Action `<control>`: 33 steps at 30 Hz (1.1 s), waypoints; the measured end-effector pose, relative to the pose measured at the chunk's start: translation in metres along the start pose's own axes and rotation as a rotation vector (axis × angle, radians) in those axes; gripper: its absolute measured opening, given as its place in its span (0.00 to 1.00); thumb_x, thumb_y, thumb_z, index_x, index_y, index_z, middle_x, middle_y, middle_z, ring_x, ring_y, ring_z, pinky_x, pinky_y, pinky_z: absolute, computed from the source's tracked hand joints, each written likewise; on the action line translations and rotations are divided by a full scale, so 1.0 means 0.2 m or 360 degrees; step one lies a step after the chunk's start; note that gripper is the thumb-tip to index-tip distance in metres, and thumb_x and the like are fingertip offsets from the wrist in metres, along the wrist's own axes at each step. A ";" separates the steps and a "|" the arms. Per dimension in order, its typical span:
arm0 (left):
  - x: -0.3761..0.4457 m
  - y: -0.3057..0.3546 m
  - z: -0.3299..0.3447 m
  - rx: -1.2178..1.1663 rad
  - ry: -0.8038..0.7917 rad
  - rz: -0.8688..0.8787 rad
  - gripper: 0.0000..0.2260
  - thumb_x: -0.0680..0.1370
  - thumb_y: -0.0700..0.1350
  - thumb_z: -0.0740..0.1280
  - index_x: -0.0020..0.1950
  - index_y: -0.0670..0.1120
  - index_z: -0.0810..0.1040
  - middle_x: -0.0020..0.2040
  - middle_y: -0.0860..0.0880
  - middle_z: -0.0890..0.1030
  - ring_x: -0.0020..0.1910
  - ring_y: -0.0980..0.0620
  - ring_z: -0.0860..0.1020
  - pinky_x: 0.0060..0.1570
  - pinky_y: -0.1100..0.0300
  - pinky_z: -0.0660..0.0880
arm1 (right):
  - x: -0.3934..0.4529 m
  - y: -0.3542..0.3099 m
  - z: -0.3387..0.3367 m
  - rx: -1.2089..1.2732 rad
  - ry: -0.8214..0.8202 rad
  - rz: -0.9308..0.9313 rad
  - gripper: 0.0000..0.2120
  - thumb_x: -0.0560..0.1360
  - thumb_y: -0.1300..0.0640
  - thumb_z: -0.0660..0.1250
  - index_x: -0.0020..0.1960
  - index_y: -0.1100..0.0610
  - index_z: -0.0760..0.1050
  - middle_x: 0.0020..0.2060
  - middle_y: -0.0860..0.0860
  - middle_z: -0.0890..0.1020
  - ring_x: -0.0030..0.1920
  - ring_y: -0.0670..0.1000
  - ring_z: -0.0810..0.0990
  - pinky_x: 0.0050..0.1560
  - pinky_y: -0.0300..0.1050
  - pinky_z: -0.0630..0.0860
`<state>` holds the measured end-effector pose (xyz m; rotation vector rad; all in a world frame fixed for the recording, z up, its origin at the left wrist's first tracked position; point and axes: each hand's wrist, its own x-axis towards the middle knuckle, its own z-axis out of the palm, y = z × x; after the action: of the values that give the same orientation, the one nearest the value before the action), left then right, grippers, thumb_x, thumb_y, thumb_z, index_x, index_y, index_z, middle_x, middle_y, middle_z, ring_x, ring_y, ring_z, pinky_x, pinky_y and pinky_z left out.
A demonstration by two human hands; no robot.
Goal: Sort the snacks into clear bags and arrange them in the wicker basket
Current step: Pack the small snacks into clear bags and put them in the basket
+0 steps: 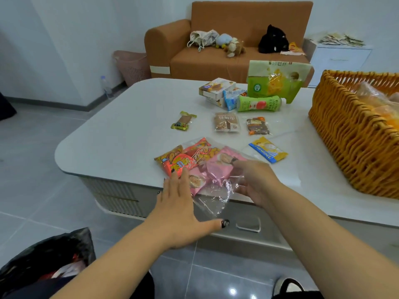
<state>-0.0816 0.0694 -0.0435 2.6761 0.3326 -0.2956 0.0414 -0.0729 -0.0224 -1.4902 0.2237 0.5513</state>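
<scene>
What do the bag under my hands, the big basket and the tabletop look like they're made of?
Bag: thin clear plastic film, going by its glossy crinkles and the snacks showing through. Basket: woven wicker or rattan, orange-brown, with visible strands. Tabletop: smooth pale-grey surface with a soft sheen, maybe stone or laminate; I cannot tell which.

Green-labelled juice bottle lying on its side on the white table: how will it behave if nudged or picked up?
The green-labelled plastic bottle lies on its side, so a sideways nudge would probably roll it, though the blue snack packet touching one end may check that. It looks rigid, so it should lift without flopping. If full, likely heavy for its size; the label hides the fill level.
</scene>
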 end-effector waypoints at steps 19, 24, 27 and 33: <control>0.22 -0.02 -0.15 0.0157 0.1089 0.0473 0.11 0.77 0.45 0.65 0.57 0.51 0.82 0.50 0.49 0.85 0.46 0.41 0.82 0.39 0.53 0.76 | -0.08 -0.21 -0.17 -0.1052 -0.0092 0.0222 0.07 0.77 0.63 0.61 0.50 0.62 0.77 0.22 0.51 0.75 0.20 0.48 0.74 0.26 0.37 0.71; 0.24 -0.02 -0.19 0.0069 0.1180 0.0460 0.08 0.77 0.46 0.67 0.51 0.50 0.86 0.42 0.44 0.85 0.38 0.37 0.81 0.36 0.51 0.76 | 0.00 -0.21 -0.46 -0.1160 0.0414 0.0150 0.07 0.77 0.65 0.58 0.41 0.64 0.72 0.28 0.59 0.77 0.23 0.53 0.72 0.30 0.38 0.64; 0.23 0.00 -0.21 0.0024 0.1254 0.0480 0.10 0.74 0.49 0.64 0.43 0.50 0.86 0.34 0.47 0.84 0.31 0.40 0.79 0.31 0.56 0.73 | 0.10 -0.15 -0.53 -0.1049 0.0635 0.0182 0.10 0.78 0.64 0.59 0.39 0.64 0.71 0.32 0.61 0.77 0.27 0.55 0.72 0.31 0.41 0.66; 0.23 0.01 -0.26 -0.0045 0.1252 0.0427 0.14 0.74 0.51 0.61 0.35 0.49 0.83 0.26 0.50 0.77 0.29 0.43 0.75 0.29 0.57 0.73 | -0.12 -0.12 -0.31 -0.1713 0.0932 -0.0855 0.09 0.76 0.54 0.65 0.44 0.59 0.77 0.40 0.56 0.81 0.44 0.59 0.78 0.40 0.47 0.69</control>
<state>-0.0291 0.0996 -0.0092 2.6483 0.1892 0.8506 0.0435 -0.1388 0.0039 -2.6259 -0.0606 -0.3011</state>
